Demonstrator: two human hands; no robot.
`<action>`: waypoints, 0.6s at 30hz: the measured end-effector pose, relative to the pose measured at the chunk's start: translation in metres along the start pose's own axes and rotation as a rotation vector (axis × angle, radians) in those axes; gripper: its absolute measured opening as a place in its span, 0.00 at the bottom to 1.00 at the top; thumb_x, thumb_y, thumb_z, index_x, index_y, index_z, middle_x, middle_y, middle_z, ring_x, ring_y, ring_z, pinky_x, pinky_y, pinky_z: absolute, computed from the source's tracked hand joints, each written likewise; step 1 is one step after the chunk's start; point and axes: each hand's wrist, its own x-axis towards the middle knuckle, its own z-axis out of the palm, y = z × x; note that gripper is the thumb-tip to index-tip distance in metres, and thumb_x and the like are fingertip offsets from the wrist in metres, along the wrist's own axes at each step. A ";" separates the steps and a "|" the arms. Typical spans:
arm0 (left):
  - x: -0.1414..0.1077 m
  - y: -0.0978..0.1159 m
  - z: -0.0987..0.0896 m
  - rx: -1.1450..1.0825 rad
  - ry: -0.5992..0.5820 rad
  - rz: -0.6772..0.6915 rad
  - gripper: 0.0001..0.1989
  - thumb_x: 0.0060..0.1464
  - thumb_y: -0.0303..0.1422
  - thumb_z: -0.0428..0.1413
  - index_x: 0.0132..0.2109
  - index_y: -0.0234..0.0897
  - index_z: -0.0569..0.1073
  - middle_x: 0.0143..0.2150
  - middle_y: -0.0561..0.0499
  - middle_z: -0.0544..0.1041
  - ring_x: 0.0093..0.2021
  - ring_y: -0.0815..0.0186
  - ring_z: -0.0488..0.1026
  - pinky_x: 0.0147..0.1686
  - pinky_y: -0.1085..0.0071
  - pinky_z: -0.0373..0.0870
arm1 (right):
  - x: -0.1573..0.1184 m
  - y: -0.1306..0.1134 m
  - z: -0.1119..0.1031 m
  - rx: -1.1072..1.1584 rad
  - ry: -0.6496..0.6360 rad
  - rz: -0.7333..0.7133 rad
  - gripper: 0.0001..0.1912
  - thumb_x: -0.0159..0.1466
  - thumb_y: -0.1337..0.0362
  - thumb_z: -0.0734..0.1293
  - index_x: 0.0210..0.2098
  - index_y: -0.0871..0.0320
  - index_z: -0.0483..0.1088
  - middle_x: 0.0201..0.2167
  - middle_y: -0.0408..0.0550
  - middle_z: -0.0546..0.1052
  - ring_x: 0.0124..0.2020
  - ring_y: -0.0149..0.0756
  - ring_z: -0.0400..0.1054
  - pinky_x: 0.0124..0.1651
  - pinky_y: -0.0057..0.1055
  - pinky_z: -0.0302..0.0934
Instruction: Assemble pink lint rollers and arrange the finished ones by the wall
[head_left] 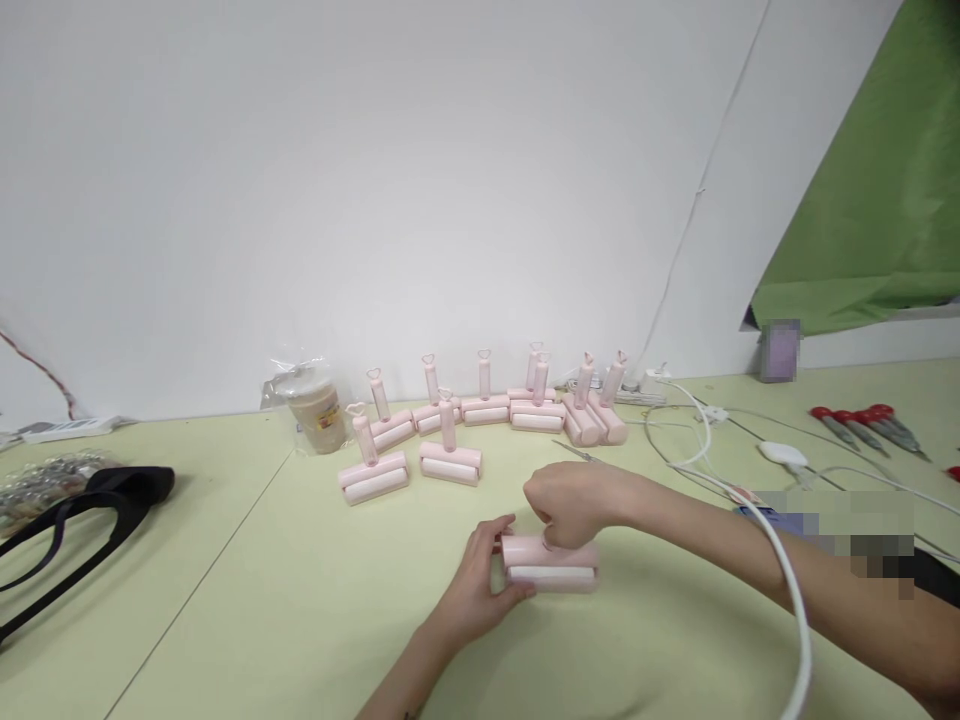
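A pink lint roller (517, 552) with a white strip along its front lies on the light green table. My left hand (480, 575) grips its left end, thumb in front and fingers behind. My right hand (574, 500) is closed in a fist on top of the roller's middle, and the handle there is hidden by it. Behind stand several similar pink lint rollers with upright handles ending in heart-shaped loops; the nearest are one roller (450, 462) and another roller (375, 478) to the left. A thin metal tool (574, 451) lies beyond my right hand.
A plastic-wrapped cup (319, 415) stands back left. At far left are a black strap-like object (112, 540) and bagged items (49, 485). A white cable (791, 600) loops over my right forearm. Red-topped tools (862, 425) lie at right, near a white adapter (782, 455).
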 end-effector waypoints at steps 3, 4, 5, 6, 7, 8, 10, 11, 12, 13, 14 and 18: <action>0.000 -0.001 0.001 0.004 0.000 -0.011 0.31 0.47 0.29 0.57 0.57 0.44 0.53 0.52 0.47 0.60 0.53 0.60 0.59 0.52 0.61 0.58 | 0.002 -0.005 -0.005 0.025 -0.063 0.016 0.05 0.42 0.72 0.60 0.12 0.61 0.63 0.13 0.48 0.67 0.18 0.38 0.64 0.17 0.27 0.50; 0.000 0.000 0.001 0.005 -0.002 -0.018 0.31 0.47 0.29 0.57 0.57 0.44 0.52 0.52 0.47 0.60 0.53 0.60 0.59 0.52 0.61 0.58 | 0.003 -0.005 -0.007 0.046 -0.094 0.021 0.06 0.43 0.72 0.60 0.11 0.61 0.62 0.12 0.47 0.67 0.18 0.37 0.63 0.17 0.27 0.52; 0.000 0.000 0.001 0.006 -0.004 -0.024 0.31 0.47 0.29 0.57 0.57 0.44 0.52 0.53 0.47 0.60 0.53 0.61 0.59 0.52 0.62 0.58 | 0.004 -0.004 -0.010 0.073 -0.132 0.028 0.08 0.44 0.71 0.61 0.11 0.61 0.61 0.11 0.46 0.66 0.17 0.37 0.63 0.17 0.28 0.54; 0.000 0.001 0.000 0.007 -0.006 -0.027 0.31 0.48 0.29 0.56 0.57 0.44 0.52 0.52 0.47 0.60 0.53 0.61 0.59 0.52 0.62 0.58 | 0.006 -0.002 -0.013 0.106 -0.176 0.038 0.09 0.45 0.70 0.61 0.10 0.61 0.60 0.10 0.45 0.65 0.16 0.36 0.64 0.18 0.28 0.55; 0.000 0.002 0.000 0.012 -0.005 -0.027 0.31 0.48 0.29 0.56 0.56 0.44 0.52 0.52 0.47 0.60 0.52 0.61 0.59 0.52 0.62 0.59 | 0.008 0.002 -0.015 0.145 -0.227 0.049 0.11 0.46 0.69 0.62 0.10 0.61 0.60 0.10 0.45 0.65 0.16 0.35 0.64 0.19 0.29 0.57; 0.000 0.003 0.000 0.027 -0.001 -0.025 0.30 0.48 0.30 0.56 0.56 0.43 0.53 0.51 0.47 0.60 0.51 0.61 0.60 0.51 0.63 0.59 | 0.011 0.006 -0.018 0.190 -0.282 0.060 0.12 0.47 0.68 0.63 0.09 0.62 0.60 0.10 0.44 0.65 0.16 0.34 0.64 0.20 0.28 0.59; -0.001 0.007 0.000 0.099 0.014 -0.024 0.29 0.45 0.30 0.57 0.54 0.42 0.55 0.48 0.47 0.61 0.48 0.61 0.62 0.49 0.62 0.61 | 0.019 0.014 -0.019 0.284 -0.384 0.070 0.13 0.48 0.66 0.64 0.10 0.63 0.61 0.11 0.44 0.67 0.16 0.32 0.65 0.23 0.28 0.62; -0.001 0.009 0.001 0.154 0.020 -0.024 0.30 0.44 0.30 0.58 0.53 0.41 0.56 0.45 0.47 0.62 0.47 0.60 0.62 0.46 0.62 0.62 | 0.023 0.018 -0.019 0.328 -0.427 0.067 0.13 0.49 0.65 0.64 0.11 0.63 0.62 0.11 0.44 0.68 0.16 0.31 0.65 0.23 0.27 0.62; -0.002 0.011 0.002 0.216 0.022 -0.018 0.31 0.41 0.31 0.59 0.53 0.40 0.58 0.43 0.48 0.62 0.45 0.59 0.63 0.44 0.62 0.64 | 0.026 0.020 -0.016 0.366 -0.468 0.060 0.13 0.50 0.65 0.63 0.12 0.63 0.63 0.12 0.44 0.68 0.17 0.30 0.66 0.24 0.26 0.63; -0.003 0.013 0.003 0.282 0.018 0.003 0.32 0.38 0.31 0.60 0.52 0.40 0.59 0.41 0.48 0.62 0.43 0.59 0.63 0.41 0.62 0.64 | 0.028 0.020 -0.013 0.394 -0.510 0.051 0.13 0.50 0.64 0.63 0.13 0.63 0.64 0.12 0.43 0.69 0.17 0.30 0.66 0.24 0.26 0.63; -0.003 0.015 0.005 0.344 0.011 0.036 0.32 0.37 0.31 0.60 0.52 0.40 0.60 0.40 0.48 0.62 0.41 0.58 0.63 0.38 0.62 0.65 | 0.029 0.018 -0.008 0.412 -0.555 0.042 0.12 0.50 0.64 0.64 0.14 0.64 0.65 0.12 0.43 0.69 0.17 0.30 0.66 0.24 0.26 0.63; -0.004 0.020 0.011 0.422 0.010 0.106 0.24 0.38 0.32 0.59 0.46 0.38 0.66 0.35 0.48 0.62 0.37 0.59 0.63 0.33 0.65 0.64 | 0.010 0.003 0.010 0.378 -0.570 0.031 0.10 0.47 0.65 0.65 0.13 0.65 0.67 0.10 0.44 0.68 0.17 0.35 0.68 0.23 0.28 0.62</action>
